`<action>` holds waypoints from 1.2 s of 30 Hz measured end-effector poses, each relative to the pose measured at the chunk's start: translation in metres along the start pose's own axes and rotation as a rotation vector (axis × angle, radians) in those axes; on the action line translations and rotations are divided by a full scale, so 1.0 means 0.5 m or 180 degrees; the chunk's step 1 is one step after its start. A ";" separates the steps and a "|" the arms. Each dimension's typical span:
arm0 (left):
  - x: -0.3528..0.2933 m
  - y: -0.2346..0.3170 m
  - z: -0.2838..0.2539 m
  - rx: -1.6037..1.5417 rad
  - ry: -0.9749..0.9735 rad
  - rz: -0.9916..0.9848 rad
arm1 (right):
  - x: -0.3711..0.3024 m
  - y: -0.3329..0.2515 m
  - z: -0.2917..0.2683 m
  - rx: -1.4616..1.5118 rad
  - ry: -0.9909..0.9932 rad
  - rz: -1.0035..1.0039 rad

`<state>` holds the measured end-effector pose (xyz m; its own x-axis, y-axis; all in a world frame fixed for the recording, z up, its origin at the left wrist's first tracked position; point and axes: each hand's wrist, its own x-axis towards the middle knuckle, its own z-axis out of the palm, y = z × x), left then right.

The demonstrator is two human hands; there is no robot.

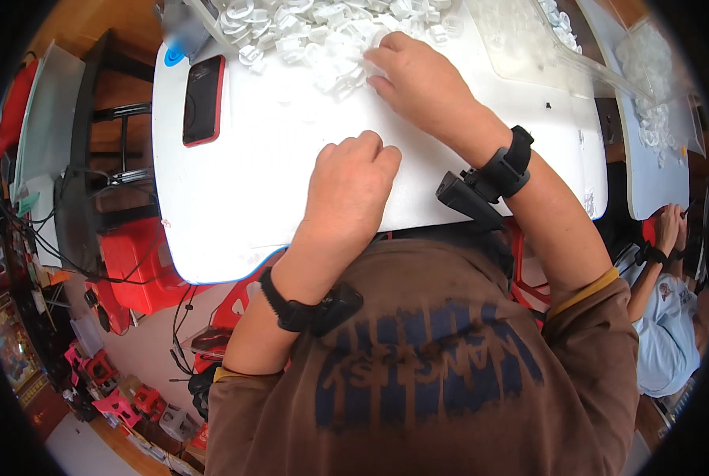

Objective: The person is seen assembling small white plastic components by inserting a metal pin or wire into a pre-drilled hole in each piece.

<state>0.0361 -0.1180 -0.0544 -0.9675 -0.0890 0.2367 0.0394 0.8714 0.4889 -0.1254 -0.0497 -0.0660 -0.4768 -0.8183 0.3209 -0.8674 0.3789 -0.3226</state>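
Observation:
A heap of small white plastic parts point(299, 28) covers the far side of the white table point(267, 190). My right hand point(430, 83) reaches to the heap's near right edge. Its thumb and forefinger are apart, with white parts close to their tips. Closer to me, my left hand point(354, 186) is curled over the table near its front edge. The left fingers are folded under, and whatever they may hold is hidden. Black straps with small devices, one on the left wrist point(311, 309) and one on the right wrist point(493, 174), circle my forearms.
A phone point(203, 101) with a red edge lies at the table's left. A clear plastic tray point(529, 47) stands at the far right. Red stools point(136, 262) and cables are on the left. Another person point(664, 309) sits at a second table point(656, 174) on the right.

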 end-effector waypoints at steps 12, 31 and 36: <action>0.013 -0.006 0.016 0.0357 -0.0453 -0.0033 | -0.068 0.021 -0.048 0.0343 -0.0236 0.0152; -0.001 0.106 -0.108 -0.4373 0.0408 -0.1409 | -0.261 0.027 -0.134 0.0257 -0.0224 0.0360; 0.000 0.130 -0.111 -0.4195 0.0342 -0.1169 | -0.250 -0.005 -0.174 0.3071 -0.0185 0.1607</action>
<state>0.0524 -0.0883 0.0239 -0.9522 -0.3022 -0.0445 0.0520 -0.3041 0.9512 -0.0761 0.0891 -0.0278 -0.7171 -0.6924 -0.0791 -0.0846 0.1991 -0.9763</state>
